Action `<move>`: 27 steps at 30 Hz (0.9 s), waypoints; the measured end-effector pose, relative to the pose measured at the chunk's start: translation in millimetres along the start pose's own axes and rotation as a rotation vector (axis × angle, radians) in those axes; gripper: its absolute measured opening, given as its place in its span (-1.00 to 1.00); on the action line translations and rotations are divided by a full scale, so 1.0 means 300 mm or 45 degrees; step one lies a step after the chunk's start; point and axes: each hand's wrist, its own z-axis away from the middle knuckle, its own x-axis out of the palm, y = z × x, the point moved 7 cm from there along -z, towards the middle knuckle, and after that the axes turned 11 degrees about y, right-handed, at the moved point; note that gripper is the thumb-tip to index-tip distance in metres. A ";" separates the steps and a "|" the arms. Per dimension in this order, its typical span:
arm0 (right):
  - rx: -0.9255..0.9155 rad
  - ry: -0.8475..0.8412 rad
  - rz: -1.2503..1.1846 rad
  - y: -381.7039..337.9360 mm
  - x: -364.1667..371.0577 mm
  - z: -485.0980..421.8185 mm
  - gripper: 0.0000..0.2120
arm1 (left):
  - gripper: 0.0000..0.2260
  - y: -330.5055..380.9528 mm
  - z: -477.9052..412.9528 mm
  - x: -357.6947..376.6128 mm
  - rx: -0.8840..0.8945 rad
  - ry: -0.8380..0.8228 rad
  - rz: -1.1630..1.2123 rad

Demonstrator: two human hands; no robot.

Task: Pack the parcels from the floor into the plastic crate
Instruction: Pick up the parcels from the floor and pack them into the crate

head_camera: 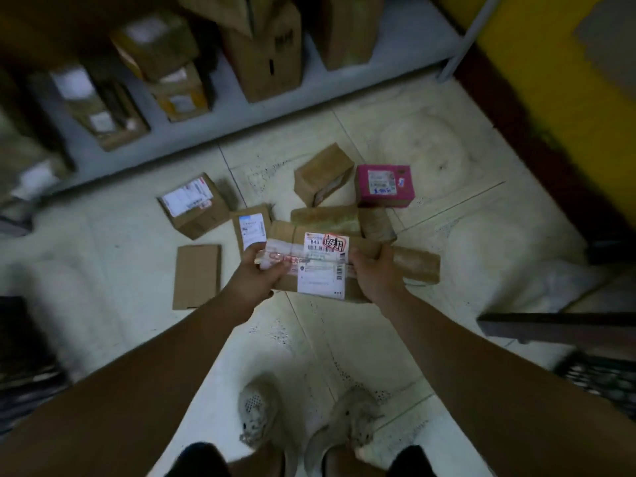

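Brown cardboard parcel with white labels [320, 266] is held above pale tiled floor [344, 339]; its ends are gripped by curled fingers of left hand [256, 275] and right hand [373, 275]; pink cardboard box [383, 185] beyond it.

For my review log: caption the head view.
Left hand and right hand hold a labelled cardboard parcel; brown parcels and a pink box lie on the tiled floor.

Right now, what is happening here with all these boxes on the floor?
A person holds a brown cardboard parcel with white labels above the tiled floor, left grip on its left end, right grip on its right end. Several more brown parcels and a pink cardboard box lie on the floor, not yet packed.
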 end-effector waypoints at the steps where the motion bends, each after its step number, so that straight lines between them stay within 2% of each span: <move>1: -0.032 0.009 -0.025 -0.079 -0.069 0.069 -0.36 | -0.74 0.090 0.075 -0.045 0.032 0.000 0.017; 3: -0.055 -0.010 -0.104 -0.219 -0.193 0.201 -0.37 | -0.74 0.264 0.219 -0.130 0.097 0.002 0.053; 6: -0.024 -0.122 -0.335 -0.389 -0.317 0.382 -0.48 | -0.62 0.477 0.395 -0.240 0.199 -0.002 0.067; 8: -0.068 -0.126 -0.395 -0.481 -0.384 0.487 -0.42 | -0.56 0.592 0.503 -0.317 0.275 0.054 0.128; 9: -0.106 -0.101 -0.423 -0.523 -0.413 0.529 -0.38 | -0.50 0.640 0.555 -0.355 0.314 0.104 0.181; 12: -0.197 -0.100 -0.568 -0.635 -0.468 0.691 -0.50 | -0.26 0.703 0.712 -0.446 0.316 0.278 0.440; 13: -0.209 -0.111 -0.605 -0.657 -0.474 0.747 -0.51 | -0.29 0.705 0.772 -0.457 0.290 0.280 0.481; 15: -0.189 -0.229 -0.651 -0.692 -0.456 0.867 -0.53 | -0.48 0.705 0.889 -0.449 0.266 0.172 0.496; 17: -0.225 -0.367 -0.600 -0.719 -0.437 1.003 -0.47 | -0.55 0.713 1.004 -0.495 0.308 0.129 0.526; 20: -0.448 -0.367 -0.297 -0.782 -0.442 1.167 -0.42 | -0.54 0.743 1.146 -0.676 0.405 0.179 0.483; 23: -0.679 -0.483 -0.210 -0.894 -0.393 1.373 -0.45 | -0.60 0.745 1.279 -0.884 0.463 0.153 0.332; 25: -0.812 -0.594 -0.234 -0.969 -0.325 1.528 -0.54 | -0.62 0.728 1.342 -1.017 0.487 0.164 0.300; 27: -0.923 -0.605 -0.261 -1.031 -0.231 1.694 -0.67 | -0.55 0.682 1.399 -1.197 0.496 0.286 0.348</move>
